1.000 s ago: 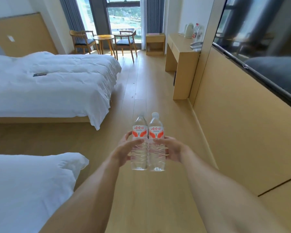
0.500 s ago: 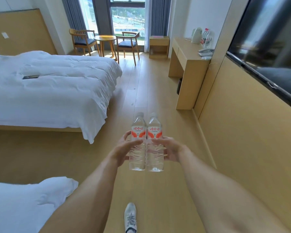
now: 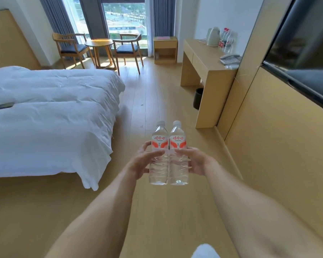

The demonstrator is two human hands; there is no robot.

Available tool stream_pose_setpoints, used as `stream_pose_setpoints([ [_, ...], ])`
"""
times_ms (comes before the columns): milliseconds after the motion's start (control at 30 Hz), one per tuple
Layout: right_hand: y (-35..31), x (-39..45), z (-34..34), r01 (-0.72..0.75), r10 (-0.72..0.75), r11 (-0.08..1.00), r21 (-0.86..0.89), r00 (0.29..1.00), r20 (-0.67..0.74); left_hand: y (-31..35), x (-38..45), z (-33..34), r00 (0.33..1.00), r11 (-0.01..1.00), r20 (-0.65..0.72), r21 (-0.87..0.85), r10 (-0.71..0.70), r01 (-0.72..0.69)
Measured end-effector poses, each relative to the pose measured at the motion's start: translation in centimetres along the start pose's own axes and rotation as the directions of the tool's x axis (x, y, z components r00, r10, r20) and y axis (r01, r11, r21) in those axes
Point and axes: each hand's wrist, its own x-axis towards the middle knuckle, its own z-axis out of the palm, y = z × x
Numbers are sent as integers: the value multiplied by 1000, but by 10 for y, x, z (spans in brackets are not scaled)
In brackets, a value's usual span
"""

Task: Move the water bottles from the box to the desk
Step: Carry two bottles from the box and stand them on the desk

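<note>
At frame centre, the left hand (image 3: 141,162) and right hand (image 3: 194,161) each curl fingers round a bottle (image 3: 158,159), (image 3: 177,159), pressing the upright pair together, likely so they travel as one. The desk (image 3: 203,64), upper right, already carries more bottles (image 3: 225,40) beside a kettle (image 3: 213,36). No box shows.

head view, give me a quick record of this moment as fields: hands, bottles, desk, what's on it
left hand: grips the left clear plastic water bottle with the red and white label
right hand: grips the matching right bottle
bottles: upright, side by side, carried above the floor
desk: light wooden desk ahead on the right, not yet reached
on desk: pale kettle, more bottles, telephone
</note>
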Motion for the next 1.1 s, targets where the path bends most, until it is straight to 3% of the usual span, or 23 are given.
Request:
stream_pose_setpoints([
  [367,-88,159,-39,8,-8,1000,2,1000,7,65,175,-14,1000,999,-12,36,-25,26],
  [700,-223,309,-104,7,-5,999,-46,999,44,156,355,-3,997,999,-69,-34,-20,18],
  [1100,-326,465,-131,13,-12,999,-53,1000,27,228,532,-31,999,999,-40,-30,-12,11],
])
